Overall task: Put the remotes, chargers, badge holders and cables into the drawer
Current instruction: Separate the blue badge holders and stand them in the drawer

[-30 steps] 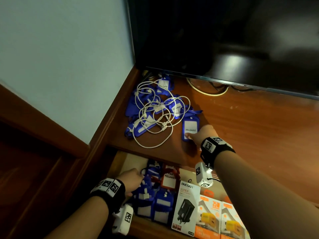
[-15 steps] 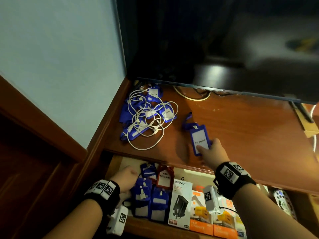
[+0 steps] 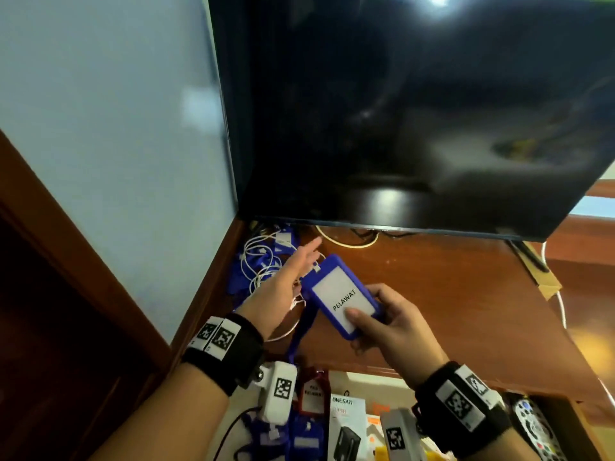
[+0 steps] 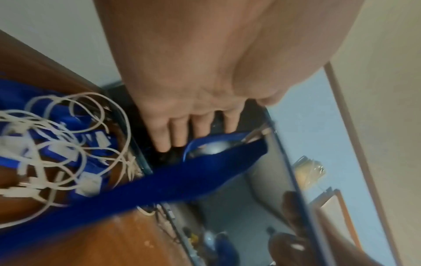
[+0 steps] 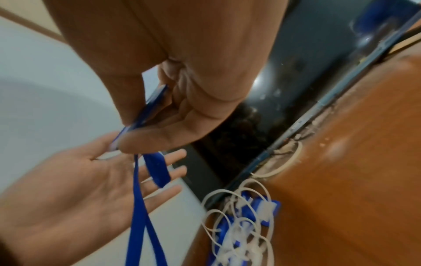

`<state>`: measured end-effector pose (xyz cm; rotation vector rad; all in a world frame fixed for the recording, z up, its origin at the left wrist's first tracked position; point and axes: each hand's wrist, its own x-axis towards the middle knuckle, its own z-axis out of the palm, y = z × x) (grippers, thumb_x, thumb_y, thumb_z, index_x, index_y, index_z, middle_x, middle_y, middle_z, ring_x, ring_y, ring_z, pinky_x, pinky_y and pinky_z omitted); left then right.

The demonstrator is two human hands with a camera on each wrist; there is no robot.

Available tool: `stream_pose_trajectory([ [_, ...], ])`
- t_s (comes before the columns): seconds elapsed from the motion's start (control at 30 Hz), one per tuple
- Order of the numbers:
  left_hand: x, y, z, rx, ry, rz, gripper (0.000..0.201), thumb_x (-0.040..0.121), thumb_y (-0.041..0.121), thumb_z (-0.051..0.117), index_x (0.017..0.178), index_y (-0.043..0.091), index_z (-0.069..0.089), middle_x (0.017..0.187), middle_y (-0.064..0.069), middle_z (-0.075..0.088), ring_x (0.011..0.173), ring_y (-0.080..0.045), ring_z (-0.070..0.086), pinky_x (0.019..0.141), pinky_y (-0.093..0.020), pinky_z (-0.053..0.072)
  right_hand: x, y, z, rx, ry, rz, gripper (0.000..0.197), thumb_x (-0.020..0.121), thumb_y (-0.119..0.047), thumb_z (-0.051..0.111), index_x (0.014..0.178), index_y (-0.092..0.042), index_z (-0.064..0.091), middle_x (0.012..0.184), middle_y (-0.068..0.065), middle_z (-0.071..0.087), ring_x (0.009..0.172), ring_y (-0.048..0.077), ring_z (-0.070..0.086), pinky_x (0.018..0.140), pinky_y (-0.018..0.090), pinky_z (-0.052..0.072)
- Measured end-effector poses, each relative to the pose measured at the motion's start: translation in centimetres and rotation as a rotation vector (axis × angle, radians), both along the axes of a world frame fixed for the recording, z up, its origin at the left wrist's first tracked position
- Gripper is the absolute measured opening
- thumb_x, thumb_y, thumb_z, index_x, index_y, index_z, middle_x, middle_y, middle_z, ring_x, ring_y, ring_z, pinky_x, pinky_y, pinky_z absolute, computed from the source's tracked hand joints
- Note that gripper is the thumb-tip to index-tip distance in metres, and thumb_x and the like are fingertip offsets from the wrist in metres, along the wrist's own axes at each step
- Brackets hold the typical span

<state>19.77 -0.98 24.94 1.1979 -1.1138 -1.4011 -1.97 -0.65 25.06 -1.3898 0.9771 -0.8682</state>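
Here my right hand [image 3: 392, 324] has its grip clamped on a blue badge holder [image 3: 344, 299], thumb pressed on the white card that reads PELAWAT and the other fingers curled behind its lower end. The holder is lifted clear of the wooden surface [image 3: 449, 294] and tilted, its far corner pointing away from me. Its blue lanyard [image 3: 301, 331] hangs down from the upper end, just left of my grip, toward the open drawer [image 3: 565, 407] below.

My left hand [image 3: 283, 287] is beside the holder on its left, palm turned toward it, fingers straight and spread; its grip is apart and holds nothing. In the right wrist view the lanyard [image 5: 139, 207] falls across in front of that open palm [image 5: 75, 194], but I cannot tell whether strap and skin touch.

Beyond my left hand, in the corner against the wall, lies a tangle of white cables [image 3: 263, 261] over more blue badge holders [image 3: 246, 277]. The black TV [image 3: 416, 111] stands at the back of the surface, well past both hands.

Under my wrists the drawer already holds blue badge holders [image 3: 304, 437], a red one [image 3: 311, 392], boxed chargers [image 3: 346, 427] and, off to the right of my right hand, a remote [image 3: 532, 427].
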Motion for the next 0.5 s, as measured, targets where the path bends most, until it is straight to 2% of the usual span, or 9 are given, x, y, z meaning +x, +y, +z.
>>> stream_pose_trajectory([
  [0.07, -0.8, -0.4, 1.5, 0.061, 0.291, -0.031, 0.063, 0.104, 0.057, 0.029, 0.148, 0.020, 0.053, 0.143, -0.008, 0.063, 0.133, -0.020, 0.060, 0.108, -0.033, 0.047, -0.1, 0.0, 1.6, -0.048, -0.051, -0.003, 0.024, 0.091, -0.015, 0.071, 0.112, -0.005, 0.062, 0.087, 0.018, 0.073, 0.061, 0.032, 0.063, 0.054, 0.037, 0.056],
  [0.1, -1.3, -0.3, 2.2, 0.095, 0.394, -0.048, 0.065, 0.103, 0.054, 0.029, 0.143, 0.010, 0.057, 0.132, -0.013, 0.069, 0.123, -0.022, 0.066, 0.101, -0.032, 0.052, -0.1, -0.1, 2.4, -0.072, -0.096, -0.026, 0.023, 0.092, -0.013, 0.070, 0.110, -0.002, 0.061, 0.084, 0.019, 0.072, 0.061, 0.033, 0.061, 0.053, 0.037, 0.055],
  [0.13, -1.6, -0.1, 2.5, 0.107, 0.447, -0.075, 0.066, 0.102, 0.054, 0.031, 0.134, 0.006, 0.063, 0.116, -0.016, 0.072, 0.106, -0.023, 0.071, 0.092, -0.031, 0.055, -0.2, -0.3, 3.0, -0.094, -0.141, -0.060, 0.022, 0.092, -0.012, 0.069, 0.108, 0.000, 0.060, 0.082, 0.018, 0.071, 0.060, 0.032, 0.060, 0.052, 0.035, 0.053],
  [0.17, -1.9, 0.2, 2.9, 0.096, 0.419, -0.099, 0.063, 0.099, 0.054, 0.034, 0.122, 0.007, 0.069, 0.097, -0.017, 0.069, 0.085, -0.023, 0.070, 0.085, -0.033, 0.057, -0.3, -0.6, 3.6, -0.121, -0.182, -0.106, 0.020, 0.092, -0.011, 0.068, 0.105, 0.002, 0.059, 0.080, 0.016, 0.070, 0.058, 0.031, 0.059, 0.051, 0.034, 0.052],
  [0.23, -2.0, 1.2, 2.9, 0.030, 0.198, -0.131, 0.053, 0.100, 0.048, 0.040, 0.105, 0.006, 0.071, 0.072, -0.014, 0.052, 0.058, -0.020, 0.050, 0.082, -0.042, 0.056, -0.6, -1.5, 4.5, -0.169, -0.250, -0.204, 0.020, 0.092, -0.010, 0.068, 0.100, 0.004, 0.055, 0.078, 0.018, 0.068, 0.053, 0.030, 0.057, 0.049, 0.034, 0.051],
  [0.3, -2.0, 2.3, 2.8, -0.067, -0.058, -0.175, 0.040, 0.108, 0.036, 0.042, 0.105, 0.004, 0.065, 0.063, -0.007, 0.042, 0.052, -0.016, 0.038, 0.073, -0.041, 0.057, -1.2, -2.5, 5.2, -0.209, -0.246, -0.314, 0.020, 0.095, -0.008, 0.067, 0.098, 0.005, 0.053, 0.077, 0.025, 0.066, 0.050, 0.029, 0.058, 0.046, 0.035, 0.052],
  [0.37, -1.9, 3.4, 3.2, -0.080, -0.269, -0.200, 0.034, 0.110, 0.034, 0.044, 0.102, 0.012, 0.068, 0.061, -0.001, 0.042, 0.053, -0.015, 0.040, 0.063, -0.039, 0.051, -1.9, -3.3, 5.4, -0.268, -0.108, -0.432, 0.020, 0.096, -0.011, 0.069, 0.097, 0.003, 0.055, 0.083, 0.022, 0.071, 0.049, 0.023, 0.063, 0.044, 0.030, 0.053],
  [0.43, -1.7, 4.4, 4.1, -0.144, -0.508, -0.232, 0.031, 0.109, 0.040, 0.047, 0.097, 0.027, 0.071, 0.062, 0.005, 0.047, 0.056, -0.014, 0.045, 0.061, -0.038, 0.044, -2.8, -4.3, 4.4, -0.339, 0.082, -0.485, 0.018, 0.096, -0.018, 0.071, 0.094, -0.007, 0.057, 0.084, 0.015, 0.072, 0.050, 0.018, 0.066, 0.044, 0.026, 0.053],
  [0.5, -1.2, 5.1, 5.5, -0.289, -0.751, -0.235, 0.028, 0.106, 0.047, 0.048, 0.097, 0.035, 0.072, 0.066, 0.006, 0.058, 0.061, -0.016, 0.055, 0.064, -0.040, 0.047, -3.5, -5.0, 2.9, -0.402, 0.303, -0.433, 0.018, 0.094, -0.030, 0.072, 0.090, -0.020, 0.057, 0.078, 0.007, 0.071, 0.057, 0.022, 0.068, 0.051, 0.037, 0.056],
])
